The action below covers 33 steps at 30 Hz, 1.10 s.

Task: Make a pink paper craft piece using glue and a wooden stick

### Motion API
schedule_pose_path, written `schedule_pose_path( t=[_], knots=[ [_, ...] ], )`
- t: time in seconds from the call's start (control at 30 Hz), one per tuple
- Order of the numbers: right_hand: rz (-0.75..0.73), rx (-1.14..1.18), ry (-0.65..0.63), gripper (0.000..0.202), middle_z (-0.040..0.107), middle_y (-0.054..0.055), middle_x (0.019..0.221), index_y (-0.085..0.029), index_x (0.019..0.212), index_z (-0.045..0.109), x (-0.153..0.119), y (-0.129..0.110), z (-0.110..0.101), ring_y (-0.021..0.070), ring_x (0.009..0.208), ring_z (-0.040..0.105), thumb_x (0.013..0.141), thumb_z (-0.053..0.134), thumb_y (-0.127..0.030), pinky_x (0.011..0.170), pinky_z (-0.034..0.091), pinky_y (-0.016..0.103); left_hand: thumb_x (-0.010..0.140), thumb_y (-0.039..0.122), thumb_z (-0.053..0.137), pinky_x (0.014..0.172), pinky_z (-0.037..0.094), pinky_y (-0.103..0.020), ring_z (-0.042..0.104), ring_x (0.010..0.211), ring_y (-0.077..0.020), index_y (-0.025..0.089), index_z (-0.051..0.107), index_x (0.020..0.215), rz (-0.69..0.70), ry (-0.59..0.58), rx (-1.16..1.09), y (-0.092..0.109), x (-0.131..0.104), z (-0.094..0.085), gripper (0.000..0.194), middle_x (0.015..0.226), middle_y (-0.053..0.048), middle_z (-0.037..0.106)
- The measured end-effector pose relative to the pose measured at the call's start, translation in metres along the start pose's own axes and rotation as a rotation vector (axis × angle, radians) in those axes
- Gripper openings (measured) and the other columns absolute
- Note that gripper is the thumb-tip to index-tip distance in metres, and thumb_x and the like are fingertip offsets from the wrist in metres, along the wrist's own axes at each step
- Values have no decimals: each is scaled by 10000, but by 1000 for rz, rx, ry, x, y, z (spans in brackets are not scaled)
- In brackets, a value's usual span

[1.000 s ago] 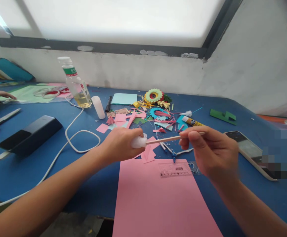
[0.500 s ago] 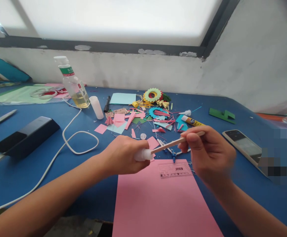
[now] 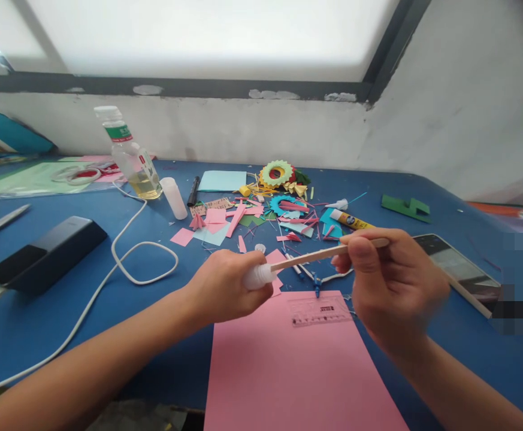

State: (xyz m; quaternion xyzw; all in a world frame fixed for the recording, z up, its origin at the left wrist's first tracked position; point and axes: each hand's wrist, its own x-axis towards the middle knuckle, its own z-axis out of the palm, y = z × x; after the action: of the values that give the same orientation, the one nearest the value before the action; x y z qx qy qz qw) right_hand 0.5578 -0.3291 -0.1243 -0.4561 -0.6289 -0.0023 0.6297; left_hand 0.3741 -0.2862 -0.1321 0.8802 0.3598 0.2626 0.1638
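Note:
My left hand (image 3: 227, 284) is wrapped around a small white plastic bottle (image 3: 260, 276), tilted on its side with its uncapped mouth pointing right. Between the thumb and fingers of my right hand (image 3: 391, 281) is a flat wooden stick (image 3: 317, 255). The stick's far end sits in the bottle's mouth; how deep it goes is hidden. Below both hands lies a large sheet of pink paper (image 3: 297, 371), with a clear ruler (image 3: 320, 311) across its top edge. A small clear cap (image 3: 260, 248) rests just beyond the bottle.
Paper scraps (image 3: 243, 218), a glue stick (image 3: 350, 219) and paper rings (image 3: 277, 173) lie behind my hands. At left stand a drink bottle (image 3: 130, 155) and a white bottle (image 3: 174, 199), near a black power bank (image 3: 48, 248), cable (image 3: 115, 257) and scissors (image 3: 0, 224). A phone (image 3: 459, 269) lies right.
My right hand has moved a little to the right with the wooden stick, so more of the stick shows outside the bottle. My left hand stays nearly in place, holding the bottle.

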Motion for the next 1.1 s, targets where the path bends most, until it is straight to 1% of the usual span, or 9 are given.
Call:
schedule_pose_path(
  t=[0.13, 0.23, 0.43, 0.5, 0.6, 0.73, 0.9, 1.03, 1.1],
  knots=[
    [19, -3, 15, 83, 560, -60, 550, -197, 788, 607, -2, 0, -1, 69, 472, 546, 844, 555, -164, 446, 435, 180, 720, 260, 481, 390, 265, -174, 279, 400, -64, 180, 432, 580, -24, 27, -12, 0, 0, 0, 168, 451, 60, 348],
    [-21, -44, 58, 67, 572, -55, 556, -191, 785, 615, 1, 2, -3, 76, 480, 554, 827, 573, -159, 456, 440, 195, 718, 275, 487, 398, 284, -175, 291, 409, -64, 179, 441, 581, -34, 61, -32, 0, -1, 1, 174, 457, 56, 368],
    [-64, 117, 343, 117, 549, -36, 517, -170, 703, 624, 17, 6, -6, 85, 396, 502, 794, 615, -242, 345, 369, 225, 712, 260, 508, 411, 314, -173, 343, 418, -61, 172, 462, 589, -63, 85, -111, 0, -1, 1, 158, 468, 48, 416],
    [-35, 142, 385, 122, 546, -37, 505, -174, 690, 626, 19, 7, -6, 91, 385, 497, 782, 628, -254, 334, 364, 234, 713, 263, 520, 413, 327, -174, 379, 423, -64, 167, 480, 593, -99, 82, -131, -1, 0, 0, 159, 479, 38, 455],
    [-13, 169, 343, 110, 557, -36, 504, -171, 708, 634, 17, 9, -4, 91, 398, 506, 793, 617, -239, 366, 394, 237, 720, 271, 536, 411, 331, -171, 407, 429, -64, 162, 490, 599, -130, 74, -141, -2, 1, -1, 170, 491, 35, 481],
    [14, 214, 279, 102, 562, -35, 523, -160, 739, 638, 15, 9, -3, 85, 427, 519, 811, 603, -224, 392, 399, 226, 736, 293, 547, 396, 303, -165, 380, 417, -55, 159, 467, 583, -149, 79, -152, -2, 3, -1, 219, 464, 55, 427],
    [35, 235, 264, 87, 566, -36, 535, -162, 752, 641, 14, 8, -2, 87, 434, 524, 812, 600, -210, 401, 406, 231, 753, 320, 549, 417, 330, -168, 416, 439, -60, 159, 489, 674, -172, 82, -184, -2, 4, -1, 189, 507, 54, 470],
    [44, 223, 249, 87, 566, -41, 530, -175, 758, 647, 12, 7, -1, 91, 427, 524, 813, 593, -216, 404, 405, 239, 762, 267, 482, 458, 359, -198, 446, 497, -82, 162, 484, 822, -100, 84, -152, -2, 3, -6, 121, 612, 28, 510],
    [29, 223, 263, 89, 568, -43, 530, -183, 747, 650, 13, 6, -1, 93, 424, 524, 807, 597, -219, 396, 403, 240, 765, 237, 420, 488, 379, -224, 461, 546, -103, 156, 474, 898, -57, 72, -119, -3, 3, -8, 165, 690, -3, 533]
  ],
)
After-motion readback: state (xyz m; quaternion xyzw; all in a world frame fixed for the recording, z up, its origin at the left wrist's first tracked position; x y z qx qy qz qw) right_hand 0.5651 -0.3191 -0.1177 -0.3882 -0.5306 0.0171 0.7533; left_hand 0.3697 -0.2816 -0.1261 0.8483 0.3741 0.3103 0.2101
